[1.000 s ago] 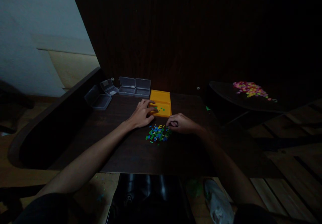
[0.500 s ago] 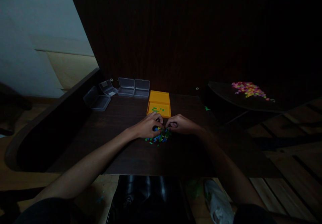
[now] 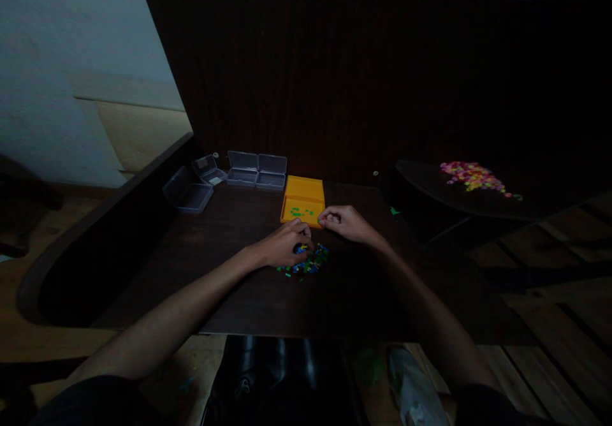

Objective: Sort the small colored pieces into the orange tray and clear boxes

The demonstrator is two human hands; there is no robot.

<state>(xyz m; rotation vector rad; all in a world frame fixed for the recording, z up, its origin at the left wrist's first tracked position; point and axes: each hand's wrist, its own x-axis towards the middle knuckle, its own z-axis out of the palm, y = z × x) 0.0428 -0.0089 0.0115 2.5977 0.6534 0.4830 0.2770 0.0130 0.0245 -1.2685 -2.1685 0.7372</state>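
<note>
A small heap of tiny blue, green and yellow pieces [image 3: 308, 263] lies on the dark table [image 3: 248, 286]. My left hand [image 3: 285, 245] rests on the heap's left side, fingers curled and pinched among the pieces. My right hand [image 3: 345, 222] is at the near right corner of the yellow box [image 3: 303, 201], fingers pinched together on something too small to make out. A few green pieces lie inside the yellow box.
Three clear plastic cases stand open at the back left: one [image 3: 186, 191], one [image 3: 209, 168] and a double one [image 3: 257, 170]. A pile of pink and yellow pieces [image 3: 472, 176] lies on a dark surface to the right. The room is dim.
My left hand came back from the yellow box to the heap. My right hand then lifted from the heap to the corner of the yellow box.
</note>
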